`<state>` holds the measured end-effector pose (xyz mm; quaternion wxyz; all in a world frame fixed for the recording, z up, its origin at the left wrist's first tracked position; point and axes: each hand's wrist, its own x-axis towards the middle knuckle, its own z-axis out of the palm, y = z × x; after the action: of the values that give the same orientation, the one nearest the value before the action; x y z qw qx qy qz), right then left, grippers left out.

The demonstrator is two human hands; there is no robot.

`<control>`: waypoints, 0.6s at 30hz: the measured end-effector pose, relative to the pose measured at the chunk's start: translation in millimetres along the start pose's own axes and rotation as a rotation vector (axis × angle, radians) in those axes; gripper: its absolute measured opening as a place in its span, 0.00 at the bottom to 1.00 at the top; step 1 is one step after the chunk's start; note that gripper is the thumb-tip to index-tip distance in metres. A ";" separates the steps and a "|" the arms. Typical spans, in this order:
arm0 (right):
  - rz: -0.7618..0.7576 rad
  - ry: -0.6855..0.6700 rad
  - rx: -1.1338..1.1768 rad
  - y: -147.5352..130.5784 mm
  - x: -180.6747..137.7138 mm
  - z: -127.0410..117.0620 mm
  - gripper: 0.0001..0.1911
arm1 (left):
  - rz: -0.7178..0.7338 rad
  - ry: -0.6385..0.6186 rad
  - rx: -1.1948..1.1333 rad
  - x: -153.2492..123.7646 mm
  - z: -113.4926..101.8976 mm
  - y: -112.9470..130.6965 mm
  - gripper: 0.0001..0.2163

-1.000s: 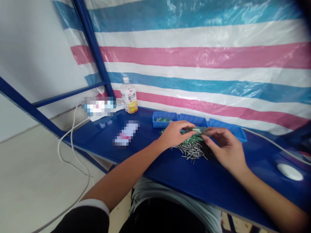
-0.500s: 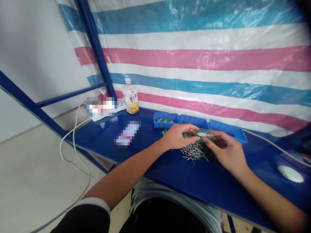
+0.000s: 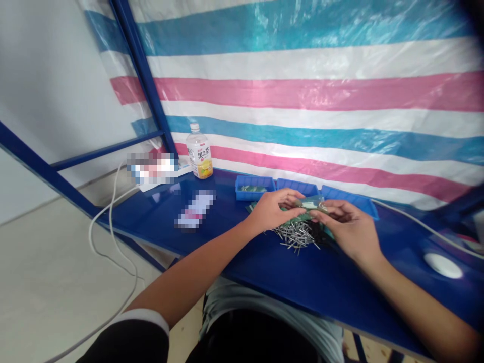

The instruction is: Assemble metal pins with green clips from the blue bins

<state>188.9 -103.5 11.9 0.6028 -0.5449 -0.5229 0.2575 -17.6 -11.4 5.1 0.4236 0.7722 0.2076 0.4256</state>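
Between my two hands is a small clear plastic bag (image 3: 315, 201) with a whitish label or strip on it. My left hand (image 3: 274, 208) pinches its left side, fingers curled over the top. On the other side, my right hand (image 3: 348, 224) grips it between thumb and fingers. What is inside the bag is too blurred to tell. Just below lies a heap of thin silver metal pins (image 3: 297, 236), possibly nails or rivets. Dark small pieces (image 3: 321, 234) sit to the right of the heap, partly behind my right hand. Green packets show under my hands.
Three blue bins stand along the back: the left bin (image 3: 255, 195) with green packets, the middle bin (image 3: 298, 185) and the right bin (image 3: 363, 204). A drink bottle (image 3: 201, 156) stands at the back left of the blue table (image 3: 272, 272). A white oval object (image 3: 443, 265) lies right.
The bag has tilted a little and more of its clear plastic shows above my fingers. Both hands stay on it. The whole view has shifted slightly.
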 end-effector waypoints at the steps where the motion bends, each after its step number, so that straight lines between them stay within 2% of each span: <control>1: -0.017 0.017 0.001 1.3 0.6 0.0 0.28 | 0.034 0.046 0.046 0.4 0.0 0.5 0.17; 4: -0.100 0.085 -0.012 6.9 2.8 -0.3 0.26 | 0.126 0.141 0.166 0.4 0.2 4.3 0.14; 7: -0.217 0.093 -0.134 12.1 3.1 -1.6 0.21 | 0.149 0.075 0.177 -1.8 1.9 10.0 0.14; 10: -0.355 -0.036 -0.287 12.4 -0.5 -2.3 0.16 | 0.172 0.010 0.166 -4.0 3.5 13.7 0.21; 12: -0.424 -0.146 -0.353 9.8 -3.6 -1.5 0.15 | 0.182 -0.001 0.187 -3.8 3.3 13.2 0.21; 14: -0.455 -0.193 -0.383 6.8 -5.3 0.3 0.14 | 0.158 0.016 0.198 -2.2 2.0 10.1 0.16; 16: -0.451 -0.163 -0.366 5.4 -4.8 2.2 0.12 | 0.104 0.048 0.184 0.0 0.7 5.6 0.11; 18: -0.424 -0.099 -0.306 6.4 -2.8 3.7 0.13 | 0.036 0.066 0.140 1.3 0.4 1.7 0.11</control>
<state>186.2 -102.8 4.5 0.5273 -0.4946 -0.6873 0.0697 -16.6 -11.6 7.0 0.3538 0.7892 0.2367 0.4426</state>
